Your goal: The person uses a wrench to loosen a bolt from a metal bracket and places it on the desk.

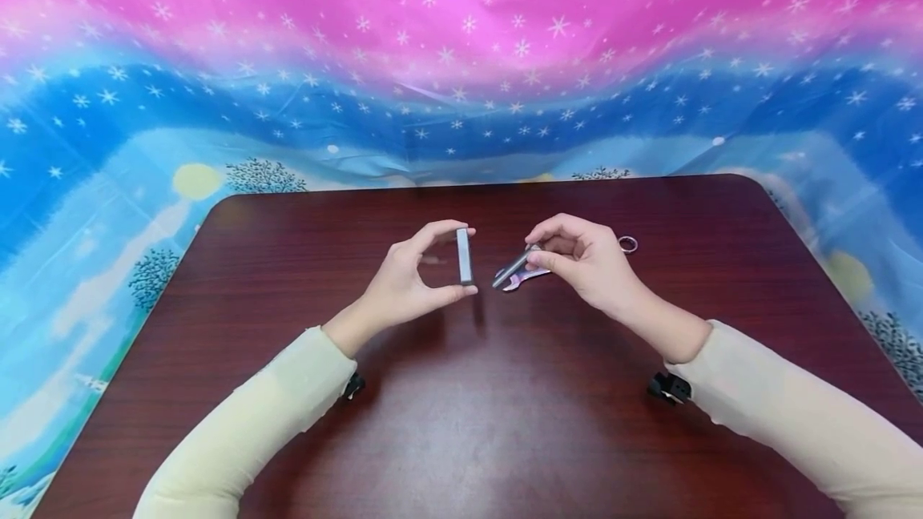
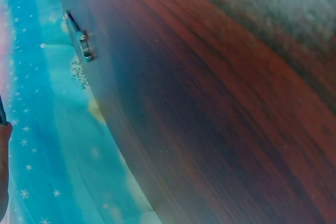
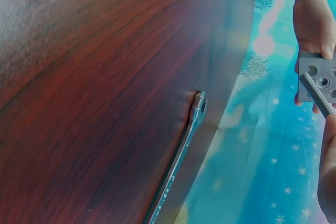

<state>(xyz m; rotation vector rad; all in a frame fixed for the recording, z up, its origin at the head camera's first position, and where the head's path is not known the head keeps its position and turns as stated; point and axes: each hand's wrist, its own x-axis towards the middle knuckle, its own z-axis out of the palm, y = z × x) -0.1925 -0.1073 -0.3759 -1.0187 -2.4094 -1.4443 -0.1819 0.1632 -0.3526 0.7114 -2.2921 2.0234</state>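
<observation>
My left hand (image 1: pixel 404 279) pinches a grey metal block (image 1: pixel 464 257) between its fingertips and thumb, with the narrow side facing the head camera. Round holes show in the block's broad face (image 3: pixel 322 64) in the right wrist view. With thumb and fingers, my right hand (image 1: pixel 587 267) grips a threaded metal bolt (image 1: pixel 511 269), tilted down to the left. The bolt's thread (image 3: pixel 317 96) overlaps the holed face in the right wrist view, while the head view shows a gap between them. Its upper end is hidden by the fingers.
A combination wrench (image 1: pixel 532 273) lies on the dark wooden table (image 1: pixel 461 423) beneath my right hand, its ring end out to the right. A patterned pink and blue cloth (image 1: pixel 461 86) hangs behind the table's far edge.
</observation>
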